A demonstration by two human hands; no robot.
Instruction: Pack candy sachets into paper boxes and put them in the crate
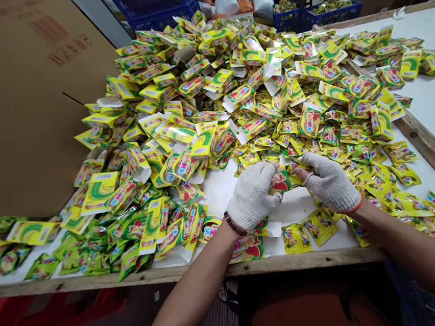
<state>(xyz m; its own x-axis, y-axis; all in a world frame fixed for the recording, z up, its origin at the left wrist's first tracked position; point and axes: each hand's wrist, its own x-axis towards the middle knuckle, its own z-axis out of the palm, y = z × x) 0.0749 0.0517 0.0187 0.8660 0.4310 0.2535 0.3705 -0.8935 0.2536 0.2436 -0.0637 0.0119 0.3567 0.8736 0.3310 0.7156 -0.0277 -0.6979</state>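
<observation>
My left hand (254, 194), in a white knit glove with bare fingertips, is closed around a small yellow-green candy box (281, 180) above the table. Close to the box's right end is my right hand (331, 181), in a similar glove with an orange cuff. Its thumb and fingers are drawn together; whatever they grip, if anything, does not show clearly against the yellow sachets behind. Below my left wrist another printed box (249, 248) lies flat. Yellow sachets (297, 238) lie near the front edge, and green sachets (83, 252) are heaped at the left.
A large pile of candy boxes (190, 86), many with open flaps, covers the back of the white table (220, 188). A big cardboard carton (23, 110) stands at the left. Wooden strips (431, 145) edge the surface. Blue crates (330, 15) stand behind.
</observation>
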